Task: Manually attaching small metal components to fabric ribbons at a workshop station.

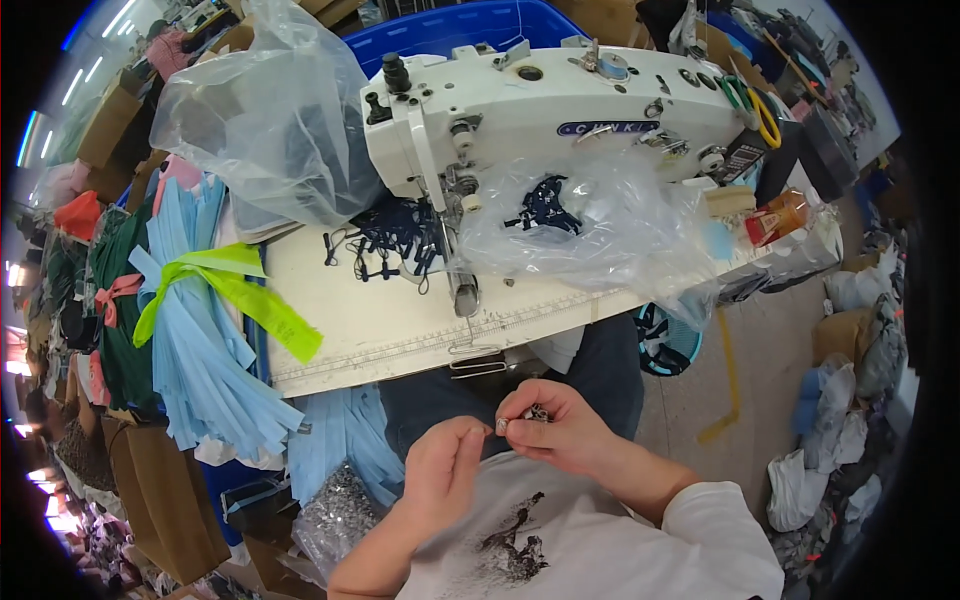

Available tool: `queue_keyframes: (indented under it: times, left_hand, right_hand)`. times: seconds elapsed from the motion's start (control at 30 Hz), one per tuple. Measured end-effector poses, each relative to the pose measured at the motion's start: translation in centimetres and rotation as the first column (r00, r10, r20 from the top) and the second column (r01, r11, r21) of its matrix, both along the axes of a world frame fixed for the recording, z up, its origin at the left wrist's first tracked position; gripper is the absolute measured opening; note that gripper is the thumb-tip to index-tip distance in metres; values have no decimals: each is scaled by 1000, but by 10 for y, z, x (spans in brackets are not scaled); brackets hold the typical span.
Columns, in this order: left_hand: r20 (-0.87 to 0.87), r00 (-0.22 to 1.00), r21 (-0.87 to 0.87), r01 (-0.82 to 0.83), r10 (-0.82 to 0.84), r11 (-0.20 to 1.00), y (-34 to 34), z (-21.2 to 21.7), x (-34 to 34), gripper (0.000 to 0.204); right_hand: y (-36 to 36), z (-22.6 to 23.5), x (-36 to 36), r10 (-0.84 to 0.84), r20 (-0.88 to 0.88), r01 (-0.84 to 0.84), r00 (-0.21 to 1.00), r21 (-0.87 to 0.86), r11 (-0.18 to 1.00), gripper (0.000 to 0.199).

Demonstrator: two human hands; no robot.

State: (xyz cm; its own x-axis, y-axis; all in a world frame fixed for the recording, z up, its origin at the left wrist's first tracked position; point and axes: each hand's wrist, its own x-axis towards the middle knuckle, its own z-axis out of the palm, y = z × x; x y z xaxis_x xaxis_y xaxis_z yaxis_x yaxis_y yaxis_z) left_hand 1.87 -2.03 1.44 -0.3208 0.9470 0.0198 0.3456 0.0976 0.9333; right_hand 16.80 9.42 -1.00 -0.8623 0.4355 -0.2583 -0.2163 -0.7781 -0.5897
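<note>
Head view. Low centre of the frame, above the person's lap: right hand (560,432) curled, thumb and fingers pinching small silvery pieces (537,412). Left hand (437,472) just beside it, thumb and forefinger drawn together near the right fingertips; cannot tell whether anything sits between them.

Centre: white tabletop (330,350) with a ruled scale along its near edge. White metal sewing machine (560,115) spans the upper middle, blocking sight of the tabletop behind. Crumpled clear plastic bag (620,225) with dark corded pieces (545,205) covers much of the surface before it. Loose navy cord pulls (395,240) heaped left of the needle area.

Left: bundle of light-blue fabric strips (200,330), bound with a neon yellow-green band (270,305), overhanging the tabletop's edge.

Lower left: clear bag of silvery bits (340,515), near the left forearm.

Upper right: green- and yellow-handled scissors (755,112). Upper middle: blue plastic bin (470,25), partly hidden by the machine.
</note>
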Motion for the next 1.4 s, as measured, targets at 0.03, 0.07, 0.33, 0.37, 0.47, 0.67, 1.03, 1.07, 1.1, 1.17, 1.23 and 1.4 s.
queue_keyframes:
  times: [0.03,0.07,0.33,0.37,0.47,0.67,1.03,1.07,1.1,1.17,1.23,1.4]
  left_hand:
    - [4,1000,-1,3,-3,1000,2,0,0,16]
    - [-83,997,29,6,-3,1000,4,0,-1,16]
    - [-284,958,21,40,-32,999,7,1,-6,7]
    - [-334,942,57,43,-21,997,9,2,-6,8]
    - [-380,925,132,67,-12,989,19,0,-7,9]
    - [-375,926,189,121,-42,974,32,-1,-8,10]
    - [-374,926,250,159,-56,955,35,-7,-2,9]
    - [-412,909,226,177,-71,958,36,-6,-1,7]
    - [-447,890,207,201,-90,958,37,-6,0,5]
    - [-535,841,211,226,-81,951,36,-6,1,2]
    - [-610,791,270,261,-45,927,33,-13,-1,6]
    - [-564,811,144,285,-158,948,38,5,16,13]
  right_hand:
    - [0,1,-1,-3,4,3,1000,-1,1000,13]
    - [-1,3,-2,-5,40,5,999,12,1000,15]
    - [-4,5,-10,-45,144,30,988,106,994,18]
    - [-6,7,-11,-41,147,30,988,76,997,18]
    - [-5,8,-8,-52,177,39,983,76,996,17]
    - [-1,14,-7,-103,205,79,973,124,989,16]
    - [-3,18,2,-112,214,63,970,223,973,22]
    - [-3,17,4,-147,217,93,965,241,966,22]
    - [-6,13,3,-182,211,97,960,360,928,21]
    - [-7,12,6,-179,198,83,964,417,905,20]
    - [-8,15,9,-258,137,102,956,670,735,21]
    - [-4,11,23,-268,131,111,955,678,726,22]
